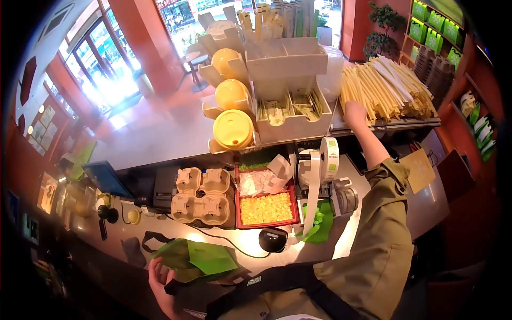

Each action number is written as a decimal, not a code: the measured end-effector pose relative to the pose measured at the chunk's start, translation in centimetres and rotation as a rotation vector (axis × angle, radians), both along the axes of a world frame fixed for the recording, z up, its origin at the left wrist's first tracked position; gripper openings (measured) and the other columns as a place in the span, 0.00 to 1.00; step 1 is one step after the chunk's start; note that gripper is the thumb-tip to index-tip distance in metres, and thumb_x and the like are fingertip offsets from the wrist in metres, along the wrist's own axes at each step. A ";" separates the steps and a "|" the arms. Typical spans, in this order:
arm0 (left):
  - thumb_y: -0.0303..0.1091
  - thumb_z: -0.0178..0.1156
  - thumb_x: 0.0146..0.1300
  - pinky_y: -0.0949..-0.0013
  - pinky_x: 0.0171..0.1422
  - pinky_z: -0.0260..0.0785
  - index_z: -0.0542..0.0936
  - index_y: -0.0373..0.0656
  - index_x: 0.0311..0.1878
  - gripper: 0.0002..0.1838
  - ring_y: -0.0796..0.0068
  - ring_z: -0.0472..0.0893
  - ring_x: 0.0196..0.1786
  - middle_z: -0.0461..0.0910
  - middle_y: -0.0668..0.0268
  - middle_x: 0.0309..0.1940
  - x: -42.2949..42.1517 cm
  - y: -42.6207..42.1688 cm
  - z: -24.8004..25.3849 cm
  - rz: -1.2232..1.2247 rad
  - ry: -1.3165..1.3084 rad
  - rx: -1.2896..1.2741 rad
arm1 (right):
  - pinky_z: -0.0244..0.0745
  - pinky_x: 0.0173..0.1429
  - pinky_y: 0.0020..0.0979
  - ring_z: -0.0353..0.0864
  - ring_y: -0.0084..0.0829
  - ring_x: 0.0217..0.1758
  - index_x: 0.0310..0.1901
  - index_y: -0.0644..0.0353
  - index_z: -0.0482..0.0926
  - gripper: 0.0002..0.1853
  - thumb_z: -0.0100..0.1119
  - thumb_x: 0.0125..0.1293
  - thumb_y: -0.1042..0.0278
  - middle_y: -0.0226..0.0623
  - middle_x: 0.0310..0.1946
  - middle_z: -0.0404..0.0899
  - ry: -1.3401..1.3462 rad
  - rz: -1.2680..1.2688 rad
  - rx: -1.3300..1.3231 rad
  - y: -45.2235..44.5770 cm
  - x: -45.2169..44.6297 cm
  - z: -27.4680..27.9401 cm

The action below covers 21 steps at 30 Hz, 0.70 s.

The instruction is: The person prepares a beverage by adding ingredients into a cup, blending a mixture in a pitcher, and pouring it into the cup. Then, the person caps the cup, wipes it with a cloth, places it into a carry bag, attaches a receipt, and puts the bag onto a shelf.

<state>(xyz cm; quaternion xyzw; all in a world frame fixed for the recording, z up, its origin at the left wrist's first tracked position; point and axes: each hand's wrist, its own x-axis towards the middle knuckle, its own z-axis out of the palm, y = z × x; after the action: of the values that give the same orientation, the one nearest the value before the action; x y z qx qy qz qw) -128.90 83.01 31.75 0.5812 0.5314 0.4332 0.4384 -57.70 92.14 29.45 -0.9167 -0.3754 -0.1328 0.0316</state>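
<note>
At the lower left, my left hand (160,274) is closed at the edge of a green bag (213,258) with dark handles, which gapes partly apart above the counter. My right arm stretches forward across the counter. At its end, my right hand (354,113) is closed against the left side of a large pile of paper-wrapped straws (386,88). Its fingertips are hidden, so what they pinch cannot be made out. Left of that hand stands a grey dispenser box (290,130) with small packets in its compartments.
Yellow cup lids (233,129) stand in a holder on the raised counter. Below are cardboard cup carriers (200,210), a red tray (266,224) of small yellow and white packets, a label roll (330,158), a black scanner (273,240) with a cable, and a screen (106,178).
</note>
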 end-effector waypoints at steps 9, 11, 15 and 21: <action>0.22 0.60 0.53 0.65 0.62 0.63 0.67 0.33 0.59 0.28 0.66 0.70 0.60 0.68 0.55 0.58 -1.0 0.5 -0.6 -0.040 -0.042 0.049 | 0.77 0.44 0.45 0.82 0.48 0.41 0.39 0.61 0.80 0.11 0.56 0.56 0.67 0.49 0.36 0.82 0.096 -0.125 0.251 -0.5 -0.5 0.2; 0.24 0.63 0.50 0.61 0.64 0.62 0.68 0.35 0.59 0.30 0.64 0.69 0.62 0.69 0.57 0.58 -1.3 0.5 -0.8 -0.007 -0.059 -0.001 | 0.76 0.45 0.47 0.82 0.50 0.41 0.40 0.62 0.79 0.11 0.55 0.59 0.65 0.49 0.37 0.82 -0.039 -0.131 0.362 -1.5 -1.7 1.6; 0.23 0.66 0.48 0.59 0.65 0.61 0.70 0.37 0.58 0.31 0.63 0.68 0.63 0.69 0.59 0.59 -2.2 1.2 -2.1 -0.050 0.055 0.066 | 0.74 0.43 0.49 0.81 0.53 0.39 0.39 0.62 0.74 0.11 0.51 0.63 0.63 0.50 0.33 0.81 -0.022 -0.184 0.664 -3.8 -0.1 4.1; 0.31 0.70 0.47 0.59 0.66 0.62 0.70 0.41 0.60 0.34 0.65 0.67 0.65 0.68 0.63 0.61 -1.6 1.2 -1.6 -0.196 -0.008 0.097 | 0.75 0.43 0.40 0.82 0.47 0.37 0.34 0.64 0.79 0.12 0.53 0.62 0.62 0.48 0.29 0.82 0.035 -0.149 1.076 -9.3 0.5 4.8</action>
<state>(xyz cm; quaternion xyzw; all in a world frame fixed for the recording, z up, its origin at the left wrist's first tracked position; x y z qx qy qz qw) -130.51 84.24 30.19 0.6492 0.4487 0.4155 0.4522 -57.16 82.80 34.29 -0.7972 -0.1880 -0.2931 0.4933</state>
